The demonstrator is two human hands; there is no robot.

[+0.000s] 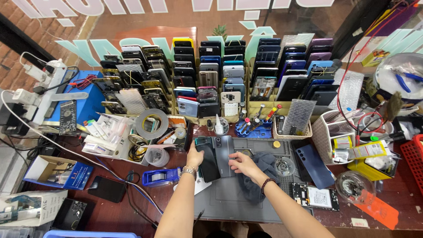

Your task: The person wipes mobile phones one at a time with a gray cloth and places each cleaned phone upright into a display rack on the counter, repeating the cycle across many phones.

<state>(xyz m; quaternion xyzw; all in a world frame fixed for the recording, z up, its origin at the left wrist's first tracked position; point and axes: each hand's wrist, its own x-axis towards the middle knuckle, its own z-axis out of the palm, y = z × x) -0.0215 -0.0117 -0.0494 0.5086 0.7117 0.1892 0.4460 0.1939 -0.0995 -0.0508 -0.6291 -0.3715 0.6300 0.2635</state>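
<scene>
My left hand point(194, 157) grips the left edge of a dark smartphone point(208, 164) lying on the grey work mat point(229, 198). Beside the phone lies a grey phone back cover point(224, 147) with camera holes at its top. My right hand point(240, 164) rests on the lower right of that cover, fingers spread and pressing down. A dark grey cloth point(260, 176) is bunched under my right wrist. A watch sits on my left wrist, and a bead bracelet on my right.
Wooden racks full of phones point(220, 75) stand at the back. A tape roll point(151, 124), blue tape dispenser point(161, 176), screwdriver holder point(253, 125), blue phone point(313, 165), opened phone point(315, 196), white basket point(337, 132) and red basket point(414, 158) crowd the desk.
</scene>
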